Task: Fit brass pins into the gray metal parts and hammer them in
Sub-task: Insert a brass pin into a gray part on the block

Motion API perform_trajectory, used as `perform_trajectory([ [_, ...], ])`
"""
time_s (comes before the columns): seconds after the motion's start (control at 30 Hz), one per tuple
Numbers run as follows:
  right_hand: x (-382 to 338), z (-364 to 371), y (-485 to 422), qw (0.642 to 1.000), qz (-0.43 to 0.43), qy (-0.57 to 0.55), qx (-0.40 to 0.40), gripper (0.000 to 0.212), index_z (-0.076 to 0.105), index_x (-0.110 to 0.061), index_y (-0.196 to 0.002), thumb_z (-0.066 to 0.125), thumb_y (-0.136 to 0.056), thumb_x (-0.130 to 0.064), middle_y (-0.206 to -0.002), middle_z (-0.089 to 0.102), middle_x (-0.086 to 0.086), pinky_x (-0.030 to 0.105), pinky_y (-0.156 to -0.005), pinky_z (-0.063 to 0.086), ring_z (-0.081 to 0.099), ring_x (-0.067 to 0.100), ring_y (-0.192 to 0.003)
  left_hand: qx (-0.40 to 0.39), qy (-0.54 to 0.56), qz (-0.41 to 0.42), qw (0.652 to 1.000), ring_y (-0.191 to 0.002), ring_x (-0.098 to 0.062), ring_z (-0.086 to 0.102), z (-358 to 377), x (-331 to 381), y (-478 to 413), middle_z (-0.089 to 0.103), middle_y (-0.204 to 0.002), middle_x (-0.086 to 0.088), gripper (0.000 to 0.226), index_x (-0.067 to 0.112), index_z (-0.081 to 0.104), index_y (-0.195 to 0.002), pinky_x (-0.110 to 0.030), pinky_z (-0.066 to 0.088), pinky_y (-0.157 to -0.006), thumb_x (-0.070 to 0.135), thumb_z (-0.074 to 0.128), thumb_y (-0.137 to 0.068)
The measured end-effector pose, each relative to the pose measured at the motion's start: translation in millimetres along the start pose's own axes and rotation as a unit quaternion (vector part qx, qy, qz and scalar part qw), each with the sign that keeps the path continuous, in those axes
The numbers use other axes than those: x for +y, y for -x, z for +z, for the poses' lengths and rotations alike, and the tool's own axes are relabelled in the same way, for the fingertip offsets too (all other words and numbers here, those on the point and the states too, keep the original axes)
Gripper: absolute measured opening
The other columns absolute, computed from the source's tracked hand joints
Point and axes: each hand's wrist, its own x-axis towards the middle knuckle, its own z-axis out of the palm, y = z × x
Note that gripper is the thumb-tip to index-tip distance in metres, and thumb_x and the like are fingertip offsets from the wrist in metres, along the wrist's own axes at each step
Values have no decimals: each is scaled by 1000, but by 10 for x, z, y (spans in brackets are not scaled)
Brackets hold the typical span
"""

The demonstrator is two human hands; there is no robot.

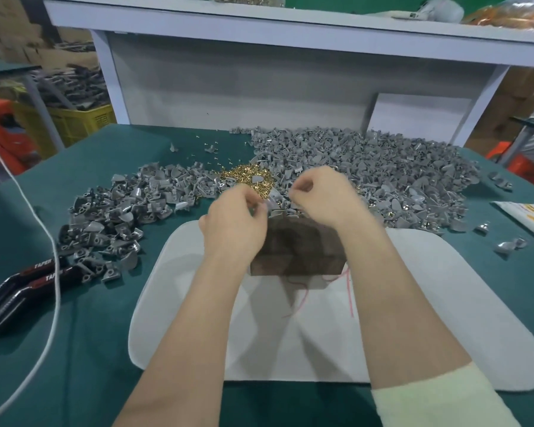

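A: Nearest first?
B: A white mat (198, 334) on the green bench (90, 349), a brown block (296, 251) at its far end, bare forearms (198, 318) stretched over both.
A: And the hands?
B: Just above the block's far edge. On the left hand (235, 220), curled fingers (258, 208) pinching a pale gray part (271, 205). On the right hand (321, 192), a clench as well, fingertips pressed together; cannot tell whether gripping a pin, too small to make out.
A: Stock?
B: Right behind the hands, a heap of brass pins (247, 175). Beyond and to the right, a broad pile of gray metal parts (383, 174); a second pile (111, 217) at left.
A: Step in hand?
B: Probably seating a pin in the part, not yet on the block. No hammer made out; only a black tool (22, 288) at near left, kind unclear.
A: Likely trouble?
B: Pin lost into the heap through a slack pinch. Pin started crooked, then bent under the blow. Part rocking on the block if laid on a curved face, hence a struck fingertip. Finished part tossed back among look-alike unpinned ones.
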Motion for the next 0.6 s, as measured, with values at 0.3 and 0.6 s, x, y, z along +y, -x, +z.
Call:
perform_trajectory([
  [0.3, -304, 756, -738, 984, 46, 139, -98, 30, 61, -6, -117, 52, -88, -6, -119, 62, 11, 32, -78, 45, 60, 27, -99, 179, 318, -93, 927, -94, -16, 59, -74, -23, -80, 61, -90, 5, 12, 26, 52, -83, -25, 46, -85, 23, 60, -92],
  [0.6, -236, 892, -798, 983, 43, 134, -114, 41, 49, -1, -129, 53, -90, -13, -127, 57, 14, 32, -88, 48, 58, 29, -112, 186, 377, -114, 900, -83, -8, 58, -20, 49, -59, 63, -88, 5, 10, 23, 56, -82, -16, 44, -75, 20, 62, -90],
])
